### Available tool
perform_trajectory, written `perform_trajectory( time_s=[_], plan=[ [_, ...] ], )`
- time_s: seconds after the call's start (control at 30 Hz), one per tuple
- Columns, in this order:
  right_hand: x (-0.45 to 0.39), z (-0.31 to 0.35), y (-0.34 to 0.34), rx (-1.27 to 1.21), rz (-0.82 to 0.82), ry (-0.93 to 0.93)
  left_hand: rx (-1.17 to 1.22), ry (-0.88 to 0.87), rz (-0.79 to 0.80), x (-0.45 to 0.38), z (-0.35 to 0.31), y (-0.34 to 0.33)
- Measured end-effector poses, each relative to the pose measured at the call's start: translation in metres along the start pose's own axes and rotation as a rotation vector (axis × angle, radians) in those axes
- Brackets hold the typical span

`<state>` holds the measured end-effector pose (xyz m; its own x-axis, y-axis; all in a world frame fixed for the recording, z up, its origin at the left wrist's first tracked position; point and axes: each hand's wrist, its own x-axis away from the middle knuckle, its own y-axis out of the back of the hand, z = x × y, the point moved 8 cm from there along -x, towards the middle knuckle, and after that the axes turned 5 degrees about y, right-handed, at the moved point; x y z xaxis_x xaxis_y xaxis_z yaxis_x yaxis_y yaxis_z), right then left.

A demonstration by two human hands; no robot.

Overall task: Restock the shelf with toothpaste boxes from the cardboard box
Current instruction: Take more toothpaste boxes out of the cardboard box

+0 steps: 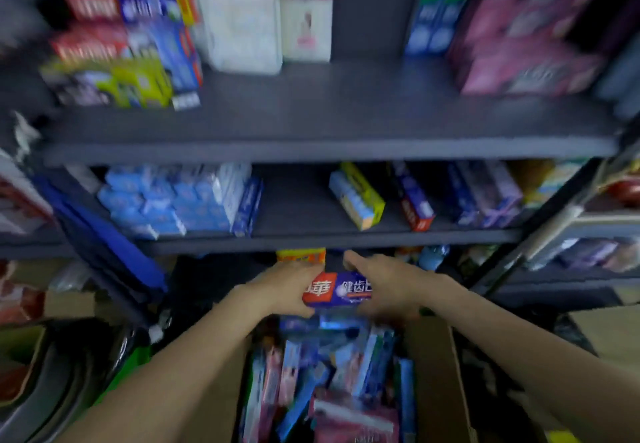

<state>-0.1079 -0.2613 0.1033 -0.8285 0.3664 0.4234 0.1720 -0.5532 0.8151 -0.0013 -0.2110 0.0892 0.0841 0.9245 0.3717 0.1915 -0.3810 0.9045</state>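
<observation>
Below the hands, the cardboard box (429,373) brims with toothpaste cartons. Left hand (287,290) grips the red end of a toothpaste box (337,292); right hand (384,285) seems, through blur, clamped on its blue end. Carry it level, then slide it lengthwise into the shelf (304,214) gap just above the hands.

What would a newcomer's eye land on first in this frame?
First, the red and blue toothpaste box at centre, held between the left hand and right hand above the open cardboard box packed with cartons. Next, the wide bare stretch of the upper shelf.
</observation>
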Motion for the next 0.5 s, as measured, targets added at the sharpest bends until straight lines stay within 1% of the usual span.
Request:
perform_trajectory(
  time_s=[0.07, 0.17, 0.27, 0.3, 0.4, 0.47, 0.5],
  plan=[
    [0.018, 0.003, 0.048, -0.026, -0.103, 0.008, -0.079, -0.044, -0.126, 0.002, -0.011, 0.058],
    [0.048, -0.002, 0.116, -0.163, -0.235, -0.014, -0.217, -0.126, -0.363, 0.010, -0.027, 0.143],
    [0.073, -0.012, 0.171, -0.193, -0.323, -0.027, -0.243, -0.161, -0.535, 0.027, -0.029, 0.211],
    [0.079, -0.013, 0.187, -0.254, -0.375, -0.020, -0.240, -0.158, -0.578, 0.032, -0.024, 0.228],
    [0.081, -0.013, 0.226, -0.570, -0.585, 0.050, -0.186, -0.089, -0.677, 0.045, 0.000, 0.264],
    [0.067, -0.003, 0.239, -0.740, -0.646, 0.085, -0.147, -0.019, -0.717, 0.051, 0.020, 0.278],
    [0.056, 0.003, 0.245, -0.780, -0.653, 0.096, -0.147, 0.011, -0.746, 0.054, 0.031, 0.283]
  ],
)
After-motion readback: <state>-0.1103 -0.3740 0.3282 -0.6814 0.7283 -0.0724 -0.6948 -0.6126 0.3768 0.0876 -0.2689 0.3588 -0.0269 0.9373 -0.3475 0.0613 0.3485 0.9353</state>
